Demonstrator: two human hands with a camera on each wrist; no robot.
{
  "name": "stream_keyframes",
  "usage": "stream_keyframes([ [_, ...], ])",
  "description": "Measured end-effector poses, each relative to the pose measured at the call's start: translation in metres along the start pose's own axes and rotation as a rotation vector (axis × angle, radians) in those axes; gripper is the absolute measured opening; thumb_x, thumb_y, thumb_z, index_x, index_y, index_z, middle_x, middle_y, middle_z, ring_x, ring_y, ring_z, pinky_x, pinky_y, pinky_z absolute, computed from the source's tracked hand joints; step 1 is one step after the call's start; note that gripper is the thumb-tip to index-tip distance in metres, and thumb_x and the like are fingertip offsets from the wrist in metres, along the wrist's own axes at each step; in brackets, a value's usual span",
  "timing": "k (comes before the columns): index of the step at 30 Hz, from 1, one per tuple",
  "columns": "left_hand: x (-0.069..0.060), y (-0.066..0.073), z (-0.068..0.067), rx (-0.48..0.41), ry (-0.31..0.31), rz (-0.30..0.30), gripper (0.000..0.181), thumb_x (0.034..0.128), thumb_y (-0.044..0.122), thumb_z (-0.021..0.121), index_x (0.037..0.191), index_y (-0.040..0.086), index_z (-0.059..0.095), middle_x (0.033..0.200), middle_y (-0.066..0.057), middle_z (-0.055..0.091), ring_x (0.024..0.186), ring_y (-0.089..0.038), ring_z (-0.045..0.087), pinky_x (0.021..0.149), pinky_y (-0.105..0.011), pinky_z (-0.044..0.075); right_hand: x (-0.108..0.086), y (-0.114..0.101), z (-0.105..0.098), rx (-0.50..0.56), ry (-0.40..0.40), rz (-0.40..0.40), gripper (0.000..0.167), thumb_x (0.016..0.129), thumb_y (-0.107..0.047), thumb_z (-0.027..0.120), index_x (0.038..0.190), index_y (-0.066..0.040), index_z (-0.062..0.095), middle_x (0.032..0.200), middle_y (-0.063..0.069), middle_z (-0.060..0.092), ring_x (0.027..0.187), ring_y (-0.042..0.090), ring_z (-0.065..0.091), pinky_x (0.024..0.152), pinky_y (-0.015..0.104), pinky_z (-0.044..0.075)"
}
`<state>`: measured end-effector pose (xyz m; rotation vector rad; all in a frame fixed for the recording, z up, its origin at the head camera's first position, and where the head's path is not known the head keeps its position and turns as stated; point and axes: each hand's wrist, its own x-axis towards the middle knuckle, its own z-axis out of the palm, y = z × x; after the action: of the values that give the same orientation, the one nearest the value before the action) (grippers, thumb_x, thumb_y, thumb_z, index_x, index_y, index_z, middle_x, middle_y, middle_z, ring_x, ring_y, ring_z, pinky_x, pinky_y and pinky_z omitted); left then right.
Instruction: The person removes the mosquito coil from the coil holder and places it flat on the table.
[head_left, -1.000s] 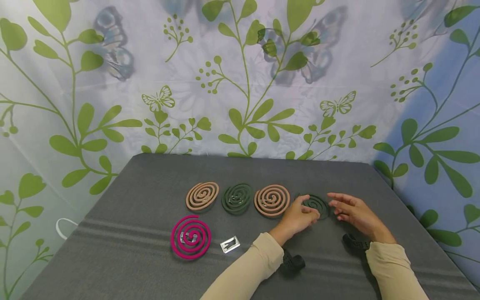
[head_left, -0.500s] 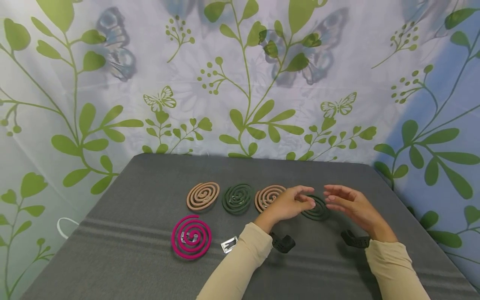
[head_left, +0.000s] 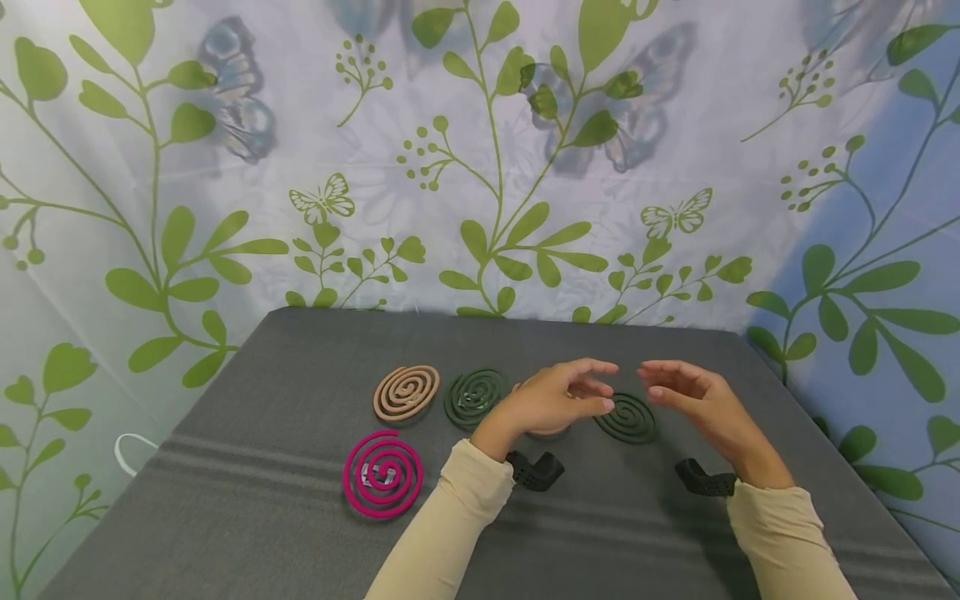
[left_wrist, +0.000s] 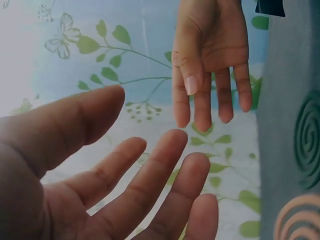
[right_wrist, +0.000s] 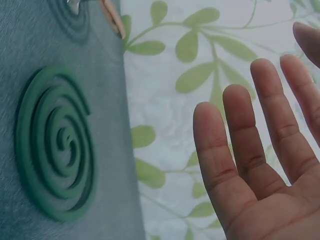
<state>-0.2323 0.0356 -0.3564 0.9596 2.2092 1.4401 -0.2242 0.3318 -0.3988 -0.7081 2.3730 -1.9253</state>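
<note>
Both hands hover over the table, palms facing each other and holding nothing. My left hand (head_left: 551, 398) has its fingers spread and covers most of an orange-brown coil. To its right, my right hand (head_left: 697, 408) is raised with relaxed fingers. Between and just below them a dark green coil (head_left: 627, 418) lies flat; it also shows beside the right hand (right_wrist: 260, 155) as a green spiral (right_wrist: 55, 145) in the right wrist view. In the left wrist view, the left hand (left_wrist: 120, 190) faces the other palm, with the green coil (left_wrist: 309, 140) at the right edge.
On the grey table (head_left: 247, 500) lie another orange-brown coil (head_left: 406, 392), a second dark green coil (head_left: 476, 400) with a metal piece, and a magenta coil (head_left: 382, 475) over another metal piece. A patterned cloth (head_left: 420, 250) hangs behind. A white loop (head_left: 127, 454) shows at left.
My left hand has lifted and moved left, away from the green coil and over the orange-brown one. The right hand has risen slightly. The left sleeve now hides the loose metal piece.
</note>
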Motion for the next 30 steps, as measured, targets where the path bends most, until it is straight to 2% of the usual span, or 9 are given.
stream_keyframes([
  [4, -0.015, 0.01, -0.011, 0.036, -0.023, 0.028, 0.053, 0.1092, 0.021, 0.069, 0.16, 0.014, 0.054, 0.143, -0.009, 0.07, 0.106, -0.009, 0.068, 0.089, -0.024, 0.052, 0.001, -0.011, 0.008, -0.048, -0.003, -0.023, 0.037, 0.107, 0.007, 0.06, 0.144, 0.001, 0.064, 0.132, -0.014, 0.071, 0.119, 0.003, 0.068, 0.095, 0.019, 0.055],
  [8, -0.03, 0.02, -0.02, 0.09, -0.032, 0.061, 0.052, 0.1092, 0.02, 0.068, 0.159, 0.015, 0.054, 0.143, -0.007, 0.069, 0.097, -0.01, 0.065, 0.084, -0.024, 0.051, 0.002, -0.022, 0.017, -0.114, 0.022, -0.028, 0.036, 0.107, 0.005, 0.063, 0.142, 0.001, 0.066, 0.132, -0.014, 0.072, 0.118, 0.003, 0.068, 0.093, 0.019, 0.056],
  [12, -0.044, 0.024, -0.027, 0.157, -0.032, 0.104, 0.05, 0.1092, 0.019, 0.068, 0.157, 0.013, 0.056, 0.141, -0.006, 0.071, 0.109, -0.011, 0.068, 0.094, -0.025, 0.053, 0.003, -0.029, 0.026, -0.13, 0.024, -0.054, 0.036, 0.104, 0.007, 0.066, 0.14, 0.001, 0.067, 0.131, -0.013, 0.073, 0.117, 0.002, 0.069, 0.092, 0.019, 0.057],
  [15, -0.052, 0.021, -0.029, 0.179, -0.033, 0.127, 0.048, 0.1088, 0.019, 0.07, 0.154, 0.011, 0.058, 0.14, -0.006, 0.071, 0.122, -0.01, 0.068, 0.102, -0.027, 0.053, 0.005, -0.033, 0.032, -0.14, 0.012, -0.088, 0.037, 0.103, 0.01, 0.066, 0.139, 0.003, 0.067, 0.131, -0.014, 0.073, 0.115, 0.003, 0.069, 0.092, 0.018, 0.056],
  [18, -0.059, 0.016, -0.031, 0.2, -0.023, 0.144, 0.046, 0.1081, 0.019, 0.071, 0.152, 0.009, 0.061, 0.138, -0.007, 0.072, 0.124, -0.011, 0.068, 0.101, -0.026, 0.054, 0.007, -0.034, 0.038, -0.164, 0.0, -0.115, 0.037, 0.101, 0.011, 0.067, 0.137, 0.005, 0.067, 0.13, -0.016, 0.072, 0.114, 0.002, 0.069, 0.093, 0.018, 0.055],
  [23, -0.07, 0.008, -0.034, 0.229, 0.018, 0.185, 0.044, 0.1069, 0.017, 0.072, 0.149, 0.006, 0.063, 0.137, -0.009, 0.073, 0.123, -0.015, 0.069, 0.099, -0.026, 0.055, 0.008, -0.033, 0.047, -0.198, -0.039, -0.153, 0.036, 0.1, 0.012, 0.069, 0.136, 0.01, 0.065, 0.13, -0.016, 0.072, 0.114, 0.001, 0.068, 0.093, 0.018, 0.055],
  [26, -0.076, 0.002, -0.035, 0.214, 0.049, 0.208, 0.041, 0.1057, 0.014, 0.073, 0.145, 0.005, 0.066, 0.136, -0.008, 0.073, 0.122, -0.014, 0.069, 0.099, -0.027, 0.055, 0.009, -0.033, 0.053, -0.195, -0.062, -0.165, 0.037, 0.099, 0.012, 0.07, 0.136, 0.01, 0.065, 0.13, -0.016, 0.072, 0.114, 0.001, 0.067, 0.093, 0.018, 0.055],
  [30, -0.085, -0.004, -0.037, 0.206, 0.091, 0.24, 0.038, 0.1046, 0.014, 0.075, 0.141, 0.005, 0.069, 0.137, -0.006, 0.073, 0.121, -0.013, 0.069, 0.099, -0.029, 0.055, 0.01, -0.034, 0.061, -0.192, -0.081, -0.169, 0.039, 0.098, 0.011, 0.072, 0.136, 0.008, 0.065, 0.131, -0.013, 0.072, 0.112, 0.003, 0.067, 0.093, 0.02, 0.056],
])
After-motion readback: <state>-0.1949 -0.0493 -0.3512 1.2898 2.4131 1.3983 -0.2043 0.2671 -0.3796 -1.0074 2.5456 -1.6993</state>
